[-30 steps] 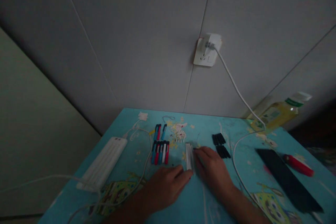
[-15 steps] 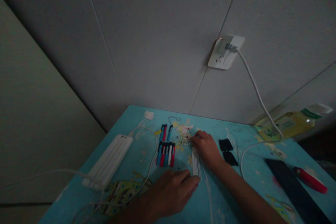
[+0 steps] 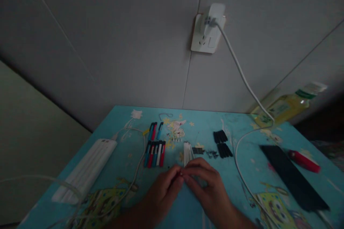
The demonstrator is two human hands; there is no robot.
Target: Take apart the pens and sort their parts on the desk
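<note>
My left hand (image 3: 165,188) is closed on a small red piece (image 3: 179,174) near the front middle of the table, mostly hidden by the fingers. It looks like a red pen barrel. My right hand (image 3: 205,184) meets it there, thumb and fingers pinched at the same spot; what they hold is too small to make out. Just beyond the fingers lie several thin white rods (image 3: 187,152), like pen refills. Left of them are two rows of pens (image 3: 155,154) with red, blue and white bodies. Short black sleeves (image 3: 221,144) and tiny dark parts (image 3: 212,154) lie to the right.
A white power strip (image 3: 86,171) and its cable occupy the left side. At the right are a dark flat slab (image 3: 292,177), a red-handled object (image 3: 305,161) and a bottle of yellow liquid (image 3: 287,109). A charger cable (image 3: 242,73) hangs from the wall socket (image 3: 205,39).
My right hand has come back from the small parts beyond the white rods to meet my left hand. The camera view has swung right, and dark parts beside the rods now show.
</note>
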